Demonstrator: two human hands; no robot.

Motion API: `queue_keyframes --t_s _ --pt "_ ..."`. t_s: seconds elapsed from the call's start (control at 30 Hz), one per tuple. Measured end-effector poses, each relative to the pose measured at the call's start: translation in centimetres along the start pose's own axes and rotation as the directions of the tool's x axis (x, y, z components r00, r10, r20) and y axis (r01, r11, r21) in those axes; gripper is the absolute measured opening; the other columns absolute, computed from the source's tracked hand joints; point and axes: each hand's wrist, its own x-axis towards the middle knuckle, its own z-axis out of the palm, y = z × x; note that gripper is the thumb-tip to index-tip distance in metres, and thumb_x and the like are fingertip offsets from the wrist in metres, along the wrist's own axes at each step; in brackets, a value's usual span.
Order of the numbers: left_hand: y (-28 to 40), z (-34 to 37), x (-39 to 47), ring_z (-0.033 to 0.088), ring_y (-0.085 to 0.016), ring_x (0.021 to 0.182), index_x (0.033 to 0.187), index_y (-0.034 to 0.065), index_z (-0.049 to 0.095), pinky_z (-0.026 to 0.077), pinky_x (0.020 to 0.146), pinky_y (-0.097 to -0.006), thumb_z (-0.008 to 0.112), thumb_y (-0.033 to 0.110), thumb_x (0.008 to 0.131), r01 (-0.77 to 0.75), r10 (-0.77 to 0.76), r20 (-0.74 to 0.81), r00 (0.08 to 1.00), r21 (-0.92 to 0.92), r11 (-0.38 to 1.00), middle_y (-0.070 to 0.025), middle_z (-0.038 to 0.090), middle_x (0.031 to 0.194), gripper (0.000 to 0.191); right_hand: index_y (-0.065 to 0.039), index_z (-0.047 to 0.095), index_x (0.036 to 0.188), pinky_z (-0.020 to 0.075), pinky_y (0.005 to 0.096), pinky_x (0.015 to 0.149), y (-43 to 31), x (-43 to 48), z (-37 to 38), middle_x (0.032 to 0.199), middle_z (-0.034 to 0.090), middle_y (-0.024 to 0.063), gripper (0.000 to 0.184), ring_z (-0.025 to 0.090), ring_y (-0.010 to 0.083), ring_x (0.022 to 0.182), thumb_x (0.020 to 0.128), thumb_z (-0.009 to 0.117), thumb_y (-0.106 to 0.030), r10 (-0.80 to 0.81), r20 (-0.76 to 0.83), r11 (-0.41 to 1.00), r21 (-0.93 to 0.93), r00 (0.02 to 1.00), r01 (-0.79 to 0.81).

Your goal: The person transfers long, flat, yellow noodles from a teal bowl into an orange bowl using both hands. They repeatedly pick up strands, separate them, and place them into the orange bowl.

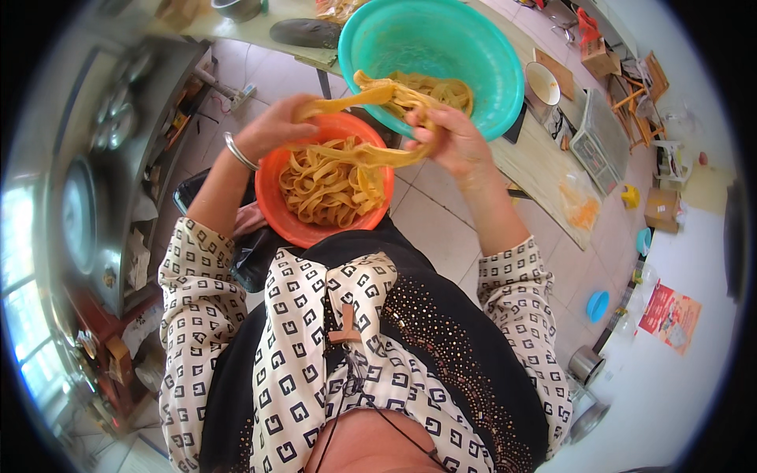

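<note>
My left hand (281,127), a silver bangle on its wrist, grips one end of a long loop of wide, flat, yellow-brown noodle-like strips (352,101). Gathered in the fingers of my right hand (455,139) is a folded bundle at the loop's other end. Below the loop, close to my lap, an orange plastic basin (387,192) holds a tangled heap of similar strips (331,189). A larger turquoise plastic basin (414,35) stands beyond my hands, with more strips (452,88) along its near side.
The turquoise basin rests on a long table (532,159). Also there are an enamel pot (542,83), a weighing scale (597,142) and a plastic bag (579,201) with orange bits. A metal-topped counter (142,159) runs along the left. A blue bowl (598,305) sits on the tiled floor.
</note>
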Motion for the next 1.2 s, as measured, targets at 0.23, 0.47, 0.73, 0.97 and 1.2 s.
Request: queue_keyframes --t_s 0.23,0.47,0.73,0.97,1.2 --pt "-6.7 9.8 1.6 0.046 -0.025 0.121 0.136 0.002 0.034 0.036 0.1 -0.0381 0.055 0.028 0.09 0.056 0.15 0.168 0.974 -0.825 0.563 -0.0125 0.048 0.129 0.057 0.004 0.052 0.096 0.0481 0.0399 0.081 1.1 2.7 5.7 0.086 0.057 0.0114 0.015 0.056 0.0206 0.073 0.09 0.049 -0.009 -0.038 -0.065 0.95 0.307 0.997 0.056" --pt "-7.7 14.1 2.3 0.053 -0.021 0.107 0.132 0.0046 0.04 0.039 0.094 -0.0373 0.022 0.071 0.087 -0.107 0.095 -0.062 0.994 -0.799 0.592 -0.0111 0.059 0.111 0.082 0.006 0.049 0.107 0.0491 0.0362 0.089 0.5 4.0 5.8 0.103 0.055 0.0186 0.025 0.059 0.0229 0.088 0.093 0.052 -0.015 -0.24 -0.022 0.895 0.383 0.97 0.23" --pt "-4.3 13.1 1.1 0.062 -0.016 0.077 0.105 -0.0005 0.057 0.051 0.072 -0.0285 0.055 0.021 0.086 0.048 0.005 0.06 0.998 -0.845 0.533 -0.0079 0.063 0.089 0.028 -0.006 0.052 0.109 0.0503 0.0318 0.077 5.0 1.3 1.1 0.095 0.061 0.0072 0.032 0.061 0.0174 0.085 0.09 0.059 -0.031 0.032 -0.335 0.999 0.027 0.942 -0.024" --pt "-4.6 13.0 0.9 0.062 -0.013 0.076 0.097 -0.0009 0.061 0.05 0.07 -0.0259 0.057 0.013 0.082 0.173 -0.23 0.027 0.973 -0.744 0.645 -0.0053 0.064 0.086 0.021 -0.005 0.057 0.103 0.0505 0.0298 0.073 8.3 -1.0 -1.0 0.092 0.06 0.0033 0.019 0.059 0.0145 0.085 0.085 0.058 -0.011 0.025 -0.33 0.95 -0.287 0.944 -0.125" --pt "-7.0 13.3 3.2 0.06 -0.022 0.092 0.107 -0.0016 0.053 0.046 0.088 -0.0367 0.042 0.021 0.096 -0.029 -0.192 -0.099 0.976 -0.942 0.336 -0.0112 0.061 0.098 0.028 -0.001 0.054 0.09 0.0483 0.0359 0.082 10.0 -0.8 -0.5 0.084 0.059 0.008 0.014 0.058 0.0195 0.082 0.093 0.044 -0.011 -0.329 -0.336 0.944 -0.117 0.882 0.308"
